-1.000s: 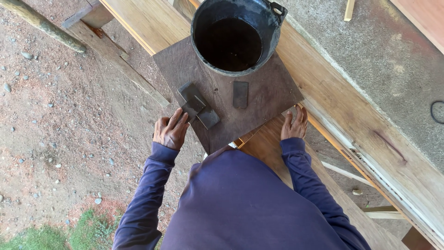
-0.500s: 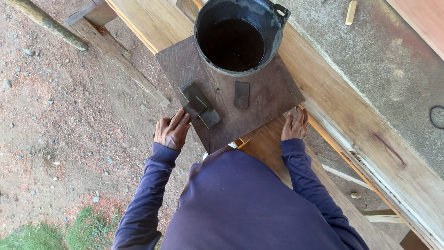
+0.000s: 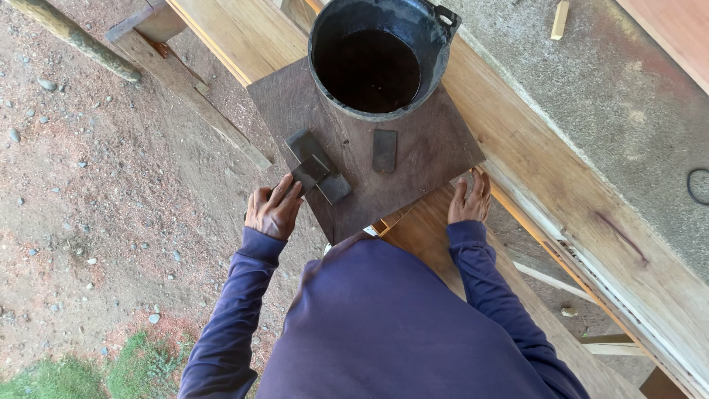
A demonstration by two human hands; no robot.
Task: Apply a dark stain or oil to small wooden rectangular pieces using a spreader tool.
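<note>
A dark brown square board (image 3: 421,159) lies across light wooden planks and carries a black bucket (image 3: 377,55) of dark liquid. Two dark stacked blocks (image 3: 317,166) and a small flat dark piece (image 3: 384,150) rest on the board in front of the bucket. My left hand (image 3: 273,210) grips the board's near left edge, its fingertips touching the lower block. My right hand (image 3: 469,199) holds the board's near right corner with the fingers pointing up along the edge. Both arms wear dark blue sleeves.
Long wooden planks (image 3: 244,33) run diagonally under the board, beside a grey concrete slab (image 3: 620,96). Bare dirt with pebbles (image 3: 88,192) lies to the left, grass at the bottom left. A wooden pole (image 3: 74,37) sits at the top left.
</note>
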